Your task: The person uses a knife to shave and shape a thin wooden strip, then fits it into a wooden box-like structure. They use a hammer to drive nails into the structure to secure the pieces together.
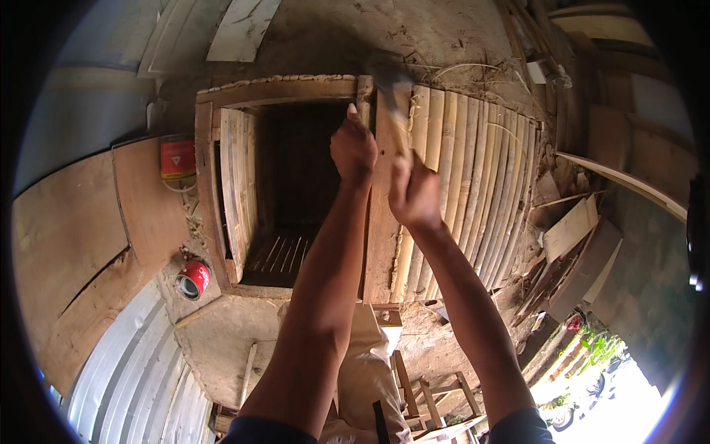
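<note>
My right hand (pixel 416 194) is closed round the handle of a hammer (pixel 400 135). The hammer's dark head, smeared by motion, is over the far end of a flat wooden board (pixel 382 222). To its left, my left hand (pixel 355 152) is closed with the thumb pointing away from me, at the edge of the wooden frame post (pixel 365 92). What its fingers hold is hidden. Both hands are above a box-like wooden cabinet, with a dark open compartment (pixel 296 170) on the left and a panel of bamboo slats (pixel 473 192) on the right.
On the left are a red container with a handle (pixel 177 159) and a red can (pixel 193 280). Plywood sheets (pixel 70 214) and corrugated metal (pixel 126 370) line that side. Scrap wood (pixel 569 229) is piled at right; a wooden stool-like frame (pixel 436 399) stands near my legs.
</note>
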Demonstrator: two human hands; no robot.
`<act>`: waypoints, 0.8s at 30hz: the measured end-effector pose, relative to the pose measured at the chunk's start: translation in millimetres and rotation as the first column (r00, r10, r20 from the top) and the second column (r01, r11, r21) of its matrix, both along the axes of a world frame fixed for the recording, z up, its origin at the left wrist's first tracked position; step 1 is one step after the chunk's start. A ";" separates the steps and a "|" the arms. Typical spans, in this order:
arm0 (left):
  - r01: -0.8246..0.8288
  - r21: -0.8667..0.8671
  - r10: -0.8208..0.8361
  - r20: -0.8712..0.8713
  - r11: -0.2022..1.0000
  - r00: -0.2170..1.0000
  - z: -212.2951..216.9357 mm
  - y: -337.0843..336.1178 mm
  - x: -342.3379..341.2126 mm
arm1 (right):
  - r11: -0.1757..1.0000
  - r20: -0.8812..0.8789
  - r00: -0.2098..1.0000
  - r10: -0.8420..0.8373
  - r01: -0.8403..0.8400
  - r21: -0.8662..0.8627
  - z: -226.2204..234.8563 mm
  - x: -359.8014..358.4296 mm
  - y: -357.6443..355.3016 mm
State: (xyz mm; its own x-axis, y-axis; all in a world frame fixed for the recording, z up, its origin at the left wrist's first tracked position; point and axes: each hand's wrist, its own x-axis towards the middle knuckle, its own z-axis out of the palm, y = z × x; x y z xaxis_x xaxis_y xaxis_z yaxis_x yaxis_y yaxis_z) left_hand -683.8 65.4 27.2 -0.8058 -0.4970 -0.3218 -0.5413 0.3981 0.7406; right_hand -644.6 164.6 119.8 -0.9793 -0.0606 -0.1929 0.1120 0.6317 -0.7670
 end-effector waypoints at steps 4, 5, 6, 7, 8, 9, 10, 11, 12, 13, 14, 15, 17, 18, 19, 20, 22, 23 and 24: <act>-0.007 0.018 0.006 0.036 1.000 0.999 1.7 -1.2 -1.4 | 1.000 -0.060 0.998 -0.018 0.019 0.015 -4.2 -2.4 0.4; -0.018 0.045 0.016 0.048 0.999 0.999 2.1 -1.1 0.2 | 1.000 -0.032 0.999 -0.008 0.008 0.008 -6.0 0.5 0.6; -0.016 0.070 0.013 0.049 0.997 0.999 2.2 -0.9 0.0 | 1.000 -0.044 0.999 0.003 -0.003 -0.013 -8.1 1.6 1.5; -0.019 0.047 0.016 0.054 0.999 0.998 1.8 -1.1 0.7 | 1.000 -0.009 1.000 0.003 -0.004 -0.026 -10.0 4.7 3.5; -0.009 0.021 0.008 0.043 1.000 0.999 1.6 -1.1 1.4 | 0.994 0.084 0.996 0.038 -0.047 0.096 -13.1 4.4 4.3; 0.000 -0.017 0.001 0.020 1.000 1.000 0.7 -1.1 -0.3 | 0.993 0.096 0.995 0.027 -0.038 0.114 -15.0 5.2 7.8; -0.015 -0.019 0.014 -0.038 1.000 0.999 0.1 -1.1 -1.4 | 0.991 0.105 0.994 0.036 -0.049 0.125 -18.3 2.9 9.4; -0.024 -0.029 0.021 -0.074 0.999 0.997 -0.5 -1.0 -0.7 | 0.995 0.067 0.997 0.028 -0.034 0.089 -19.2 3.1 12.9; -0.024 -0.027 0.022 -0.086 0.999 0.996 -1.1 -1.2 -1.9 | 0.999 -0.014 0.999 0.035 -0.035 0.036 -20.7 1.1 15.4; -0.025 0.050 0.023 0.054 0.998 0.998 -1.5 -1.0 -1.5 | 1.000 -0.124 0.992 0.021 -0.023 -0.015 -21.1 0.8 17.1; -0.019 0.036 0.018 0.030 0.999 0.999 -2.3 -0.8 -1.7 | 0.999 -0.089 0.995 0.054 -0.054 0.008 -20.6 0.6 19.3; -0.025 0.013 0.025 -0.005 1.000 1.000 -3.2 -0.4 -1.8 | 0.997 -0.097 0.993 0.074 -0.071 0.033 -20.8 0.0 18.7; -0.034 0.011 0.035 -0.059 0.999 0.998 -4.6 0.5 -1.1 | 0.982 0.066 0.993 0.096 -0.105 0.156 -17.9 0.9 16.2; -0.039 0.024 0.041 -0.071 0.999 0.997 -4.8 1.0 -0.2 | 0.987 0.071 0.994 0.080 -0.089 0.136 -14.5 3.0 13.8; -0.042 0.025 0.044 -0.081 0.999 0.996 -4.9 0.5 0.5 | 0.993 0.072 0.995 0.071 -0.077 0.091 -11.7 3.4 9.8; -0.047 0.060 0.051 -0.066 0.997 0.997 -4.9 0.3 0.9 | 0.997 0.003 0.998 0.063 -0.063 0.036 -8.3 4.3 5.4; -0.054 0.115 0.061 -0.053 0.992 0.997 -5.1 -0.3 2.3 | 0.995 -0.014 0.999 0.052 -0.053 -0.084 -1.7 3.6 -2.4; -0.030 0.062 0.036 -0.095 0.998 0.995 -5.6 -0.7 2.9 | 0.997 -0.082 0.996 0.046 -0.051 -0.064 0.7 0.7 -4.9; -0.018 0.066 0.022 -0.065 0.998 0.998 -6.2 -1.2 3.3 | 1.000 -0.012 1.000 0.025 -0.025 0.001 3.1 -2.0 -6.7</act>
State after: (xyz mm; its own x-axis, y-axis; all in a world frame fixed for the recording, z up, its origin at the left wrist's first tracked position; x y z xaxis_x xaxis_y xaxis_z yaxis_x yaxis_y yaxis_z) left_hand -680.5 64.2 21.0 -0.8165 -0.4929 -0.3007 -0.4980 0.3376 0.7988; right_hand -646.7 157.9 122.9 -0.9798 -0.0851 -0.1812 0.0868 0.6349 -0.7677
